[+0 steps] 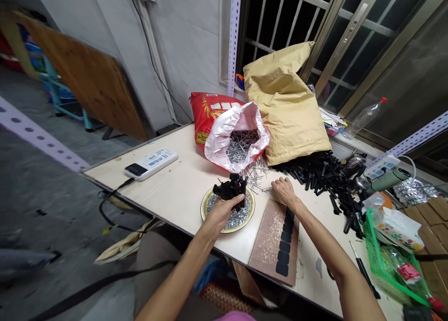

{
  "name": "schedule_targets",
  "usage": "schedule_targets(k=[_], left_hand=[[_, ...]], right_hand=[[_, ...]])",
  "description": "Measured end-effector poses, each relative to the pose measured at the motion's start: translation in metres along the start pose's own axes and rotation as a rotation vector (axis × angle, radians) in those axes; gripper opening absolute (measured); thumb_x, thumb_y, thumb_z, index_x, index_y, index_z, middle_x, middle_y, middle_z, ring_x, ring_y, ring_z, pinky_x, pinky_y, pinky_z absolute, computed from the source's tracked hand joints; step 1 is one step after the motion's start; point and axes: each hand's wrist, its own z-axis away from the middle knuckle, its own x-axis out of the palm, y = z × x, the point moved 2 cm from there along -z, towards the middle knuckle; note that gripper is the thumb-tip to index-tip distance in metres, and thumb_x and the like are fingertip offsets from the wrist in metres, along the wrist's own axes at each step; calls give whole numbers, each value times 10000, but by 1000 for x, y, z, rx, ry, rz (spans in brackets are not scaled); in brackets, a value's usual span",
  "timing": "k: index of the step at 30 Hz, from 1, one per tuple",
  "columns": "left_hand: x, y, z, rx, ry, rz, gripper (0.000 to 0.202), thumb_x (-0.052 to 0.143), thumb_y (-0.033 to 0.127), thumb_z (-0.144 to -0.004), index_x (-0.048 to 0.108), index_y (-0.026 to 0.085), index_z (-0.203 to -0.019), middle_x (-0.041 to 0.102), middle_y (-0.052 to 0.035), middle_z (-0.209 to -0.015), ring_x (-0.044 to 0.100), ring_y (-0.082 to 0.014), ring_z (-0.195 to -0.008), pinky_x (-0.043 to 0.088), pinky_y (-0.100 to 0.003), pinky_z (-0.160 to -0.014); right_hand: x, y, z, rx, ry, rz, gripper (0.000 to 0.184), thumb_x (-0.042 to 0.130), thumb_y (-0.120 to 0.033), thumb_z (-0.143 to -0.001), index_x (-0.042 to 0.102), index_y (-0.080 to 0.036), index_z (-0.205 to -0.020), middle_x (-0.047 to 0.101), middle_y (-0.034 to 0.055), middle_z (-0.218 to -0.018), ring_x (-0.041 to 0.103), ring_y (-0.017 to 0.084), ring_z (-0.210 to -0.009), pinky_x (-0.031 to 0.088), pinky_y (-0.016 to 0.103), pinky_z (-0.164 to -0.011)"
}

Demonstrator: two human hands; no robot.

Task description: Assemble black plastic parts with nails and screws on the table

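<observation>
My left hand (224, 211) is closed around a black plastic bracket-like part (231, 188), held above a yellow-rimmed plate (252, 213). Small shiny metal nuts (234, 220) fill that plate. To the right, my right hand (285, 191) rests at the tabletop with its fingers pinched together. A thin long screw (268, 189) sticks out at its fingertips. Loose long screws (257, 171) spill from the open red and white sack (213, 146) just behind. In front of my right hand lies a brown board (268, 241) with a row of black square pads (285, 237).
A tan sack (289, 111) leans behind a heap of black plastic parts (318, 171). On the table's left lies a white power bank (152, 163) with a cable. A screwdriver (366, 272) and a green basket (373, 251) occupy the right side.
</observation>
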Motion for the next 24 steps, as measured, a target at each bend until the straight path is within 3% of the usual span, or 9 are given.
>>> schedule_targets(k=[3,5,8,10,15,19,24], left_hand=[[-3,-1,-1,-2,34,-50,413,817,290,-360,678,148,-721,692,-31,-713,619,-185,-731,473,-336,-755],[0,-2,1,0,41,-126,360,797,284,-400,677,154,-715,695,-36,-708,622,-194,-722,479,-336,-729],[9,1,6,32,4,-236,267,746,260,-478,682,165,-719,707,-45,-731,631,-211,-734,483,-330,-706],[16,6,9,73,-42,-306,229,706,254,-517,686,166,-728,707,-40,-736,631,-217,-748,481,-322,-701],[28,20,12,171,-140,-407,183,641,265,-543,641,163,-695,636,7,-641,561,-180,-644,431,-282,-617],[31,25,8,196,-183,-473,109,590,213,-528,569,170,-626,520,47,-537,453,-131,-537,351,-246,-536],[37,23,5,259,-216,-553,79,561,192,-517,525,175,-585,462,53,-523,390,-115,-530,289,-232,-510]], right_hand=[[-18,14,7,48,47,15,208,468,-95,-892,670,-143,-907,677,104,-815,528,210,-811,330,319,-708],[-40,15,14,35,176,-8,216,453,-179,-931,668,-176,-940,672,78,-831,513,200,-803,331,312,-702],[-83,0,26,-153,483,-85,251,424,-263,-958,670,-215,-945,657,49,-824,480,183,-770,346,301,-696],[-110,-14,33,-327,589,-118,287,380,-244,-973,665,-209,-962,650,49,-832,465,174,-752,367,292,-700],[-150,-36,38,-579,587,-9,362,287,-171,-986,647,-162,-952,625,64,-831,451,167,-728,390,292,-668],[-163,-40,38,-668,577,173,318,324,-156,-975,638,-150,-930,591,65,-788,448,178,-745,384,304,-622],[-171,-44,40,-753,544,307,269,373,-75,-941,629,-152,-906,583,64,-819,458,181,-800,417,313,-663]])
